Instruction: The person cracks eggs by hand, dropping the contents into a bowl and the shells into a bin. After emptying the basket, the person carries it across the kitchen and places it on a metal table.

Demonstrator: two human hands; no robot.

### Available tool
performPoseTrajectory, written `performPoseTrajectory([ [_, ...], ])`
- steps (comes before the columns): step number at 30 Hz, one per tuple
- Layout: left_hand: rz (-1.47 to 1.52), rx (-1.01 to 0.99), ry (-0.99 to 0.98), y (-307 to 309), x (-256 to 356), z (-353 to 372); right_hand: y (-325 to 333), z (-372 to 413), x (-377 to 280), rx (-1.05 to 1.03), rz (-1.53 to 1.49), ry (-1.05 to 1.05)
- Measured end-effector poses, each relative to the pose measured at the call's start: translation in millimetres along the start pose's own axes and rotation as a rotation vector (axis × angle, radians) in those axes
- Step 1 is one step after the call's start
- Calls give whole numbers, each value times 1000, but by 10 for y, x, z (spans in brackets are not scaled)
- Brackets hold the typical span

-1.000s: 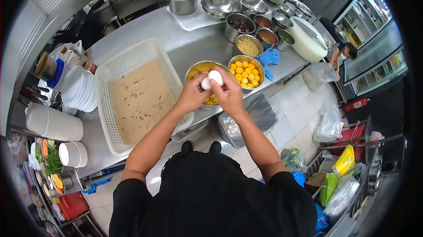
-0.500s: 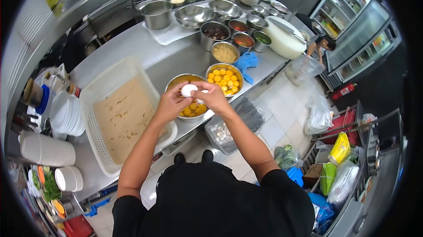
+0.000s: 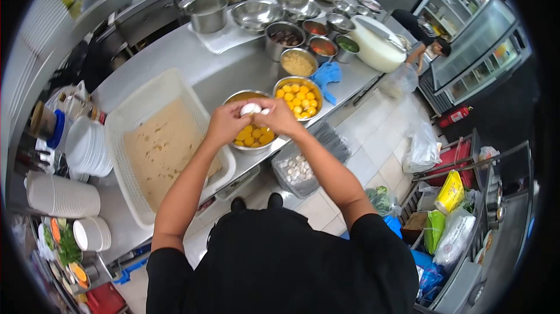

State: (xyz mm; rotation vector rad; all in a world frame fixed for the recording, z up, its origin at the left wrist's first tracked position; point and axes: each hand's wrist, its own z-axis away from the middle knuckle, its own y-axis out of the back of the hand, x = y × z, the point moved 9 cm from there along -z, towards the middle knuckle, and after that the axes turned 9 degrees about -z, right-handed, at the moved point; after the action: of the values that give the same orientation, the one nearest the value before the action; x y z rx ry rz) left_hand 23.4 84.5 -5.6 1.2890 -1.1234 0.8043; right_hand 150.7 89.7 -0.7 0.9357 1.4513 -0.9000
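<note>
Over a steel bowl (image 3: 245, 93) of egg yolks, both my hands grip a white egg (image 3: 250, 108) from its two sides. My left hand (image 3: 224, 125) has its fingers and thumb closed on the egg's left side. My right hand (image 3: 281, 118) closes on its right side, and a second white egg or piece of shell (image 3: 265, 111) shows under those fingers. Yolks (image 3: 252, 135) show in the bowl below my fingertips. Just to the right stands another steel bowl (image 3: 318, 93) full of yolks.
A white plastic basket (image 3: 114, 162) lined with brown paper stands to the left. Below the counter edge is a lined bin (image 3: 296, 169) holding eggshells. Blue gloves (image 3: 328, 74) lie by a pot of shredded food (image 3: 297, 63). A person (image 3: 429, 48) bends by the fridge.
My hands have lowered slightly and drawn closer together around the egg, the right one shifting left over the bowl. At the back, the other person's hand has moved right.
</note>
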Motion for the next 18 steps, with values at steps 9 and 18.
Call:
performPoseTrajectory([
  [9, 39, -81, 3, 32, 147, 11, 18, -13, -147, -16, 41, 37],
  [18, 42, -26, -69, 51, -11, 4, 7, 29, -118, 10, 85, 98],
])
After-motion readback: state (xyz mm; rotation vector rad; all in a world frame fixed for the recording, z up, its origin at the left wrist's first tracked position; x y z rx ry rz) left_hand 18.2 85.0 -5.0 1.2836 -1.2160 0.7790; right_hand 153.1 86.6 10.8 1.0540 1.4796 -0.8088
